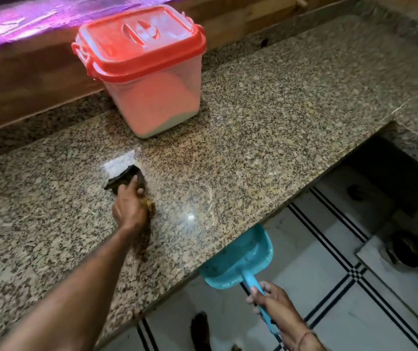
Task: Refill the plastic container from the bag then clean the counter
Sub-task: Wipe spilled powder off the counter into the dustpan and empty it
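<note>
Granite surface: plastic container, red lid on, stands at the rear. Blue dustpan is held under the front edge, right hand fingers wrapped round its handle. Left hand fingers clutch a dark cloth beside white powder.

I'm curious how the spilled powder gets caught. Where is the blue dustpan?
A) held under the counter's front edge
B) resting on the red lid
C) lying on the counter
A: the right hand grips the dustpan by its handle, its mouth tucked under the counter edge; the left hand holds a dark cloth on top.
</note>
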Motion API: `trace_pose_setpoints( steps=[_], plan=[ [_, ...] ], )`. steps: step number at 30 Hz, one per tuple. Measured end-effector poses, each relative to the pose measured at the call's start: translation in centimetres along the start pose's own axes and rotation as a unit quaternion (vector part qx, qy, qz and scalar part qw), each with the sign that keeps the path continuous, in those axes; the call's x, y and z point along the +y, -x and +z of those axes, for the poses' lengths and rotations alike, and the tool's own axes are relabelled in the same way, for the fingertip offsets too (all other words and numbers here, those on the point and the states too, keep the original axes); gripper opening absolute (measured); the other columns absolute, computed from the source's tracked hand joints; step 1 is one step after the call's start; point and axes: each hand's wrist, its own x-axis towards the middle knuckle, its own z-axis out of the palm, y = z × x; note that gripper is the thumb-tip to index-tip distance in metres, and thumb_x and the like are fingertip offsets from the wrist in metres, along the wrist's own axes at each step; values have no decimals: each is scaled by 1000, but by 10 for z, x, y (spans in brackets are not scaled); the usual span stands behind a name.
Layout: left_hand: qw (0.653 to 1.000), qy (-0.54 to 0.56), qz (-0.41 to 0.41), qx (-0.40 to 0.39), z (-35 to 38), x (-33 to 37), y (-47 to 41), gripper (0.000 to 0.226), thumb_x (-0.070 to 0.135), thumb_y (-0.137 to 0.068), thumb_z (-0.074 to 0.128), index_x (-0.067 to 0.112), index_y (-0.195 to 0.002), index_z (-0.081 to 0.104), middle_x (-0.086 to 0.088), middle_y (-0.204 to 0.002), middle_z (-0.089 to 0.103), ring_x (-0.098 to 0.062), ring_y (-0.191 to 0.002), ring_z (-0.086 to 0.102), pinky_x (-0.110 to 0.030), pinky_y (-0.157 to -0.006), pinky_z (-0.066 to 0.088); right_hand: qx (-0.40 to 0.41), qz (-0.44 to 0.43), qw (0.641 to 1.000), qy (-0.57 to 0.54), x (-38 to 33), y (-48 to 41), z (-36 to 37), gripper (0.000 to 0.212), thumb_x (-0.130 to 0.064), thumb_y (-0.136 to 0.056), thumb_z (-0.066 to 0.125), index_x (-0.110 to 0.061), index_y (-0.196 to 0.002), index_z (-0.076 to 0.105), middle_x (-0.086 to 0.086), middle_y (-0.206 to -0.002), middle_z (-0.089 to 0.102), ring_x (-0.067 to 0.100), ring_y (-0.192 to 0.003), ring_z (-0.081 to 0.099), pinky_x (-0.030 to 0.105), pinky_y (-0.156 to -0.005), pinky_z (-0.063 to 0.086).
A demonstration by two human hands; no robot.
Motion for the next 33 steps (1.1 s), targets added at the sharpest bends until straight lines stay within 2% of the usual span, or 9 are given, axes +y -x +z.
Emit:
trace_pose_setpoints(
  steps=[4,6,10,14,17,20,26,29,33],
  plan=[
    [992,-1,112,-59,26,37,-1,42,39,-108,40,34,-149,44,7,-104,55,-9,-71,53,-17,-51,40,11,-2,1000,15,1,-3,0,17,-19,-99,62,-4,-102,67,13,-87,78,11,-58,62,21,-53,46],
    [977,12,198,-81,50,71,15,41,32,-107,44,35,-148,46,7,-116,59,-11,-78,61,-17,-56,43,10,-5,999,36,-2,-3,-1,20,-23,-99,62,-5,-103,67,9,-88,79,10,-61,64,22,-58,47],
    [948,-15,275,-162,93,113,48,45,35,-108,39,41,-153,38,11,-109,50,-3,-72,47,-20,-59,44,24,-12,998,59,-8,-4,-7,15,-22,-99,61,-9,-101,68,7,-87,80,11,-73,67,18,-62,49],
    [968,69,221,-98,68,100,34,35,46,-105,46,43,-139,53,5,-122,64,-2,-69,60,-17,-53,46,13,-24,998,49,-13,-1,-25,16,-20,-99,62,-5,-99,66,12,-88,79,15,-64,61,23,-61,48],
    [992,58,94,-59,41,68,-4,42,30,-107,44,35,-149,45,2,-120,54,-3,-68,46,-17,-53,34,6,-22,999,25,-15,-6,-40,17,-18,-99,62,-2,-103,65,16,-87,78,17,-62,60,25,-61,49],
    [997,-8,58,-46,38,64,-35,42,34,-108,41,38,-150,45,-3,-123,56,-10,-68,44,-25,-52,31,-3,-23,999,34,-17,-15,-50,17,-18,-99,62,-4,-105,67,16,-89,78,16,-63,63,20,-55,49],
    [944,-88,306,-90,95,133,-18,43,63,-102,32,50,-135,56,15,-118,64,-3,-73,60,-14,-53,45,-39,-13,998,39,-26,-34,-75,18,-23,-98,64,-6,-102,68,14,-91,78,19,-69,64,27,-68,50],
    [930,-104,315,-156,123,165,17,40,48,-106,39,54,-145,43,11,-126,54,-6,-78,58,-23,-67,56,-61,-17,997,54,-32,-46,-101,18,-20,-96,65,-3,-101,66,16,-87,78,22,-67,62,32,-70,49],
    [924,-81,347,-137,112,169,26,39,44,-105,41,41,-143,52,5,-126,62,-10,-69,65,-19,-55,52,-97,-24,992,74,-46,-53,-132,19,-22,-96,64,-3,-100,64,15,-85,78,20,-65,62,30,-69,49]
  ],
)
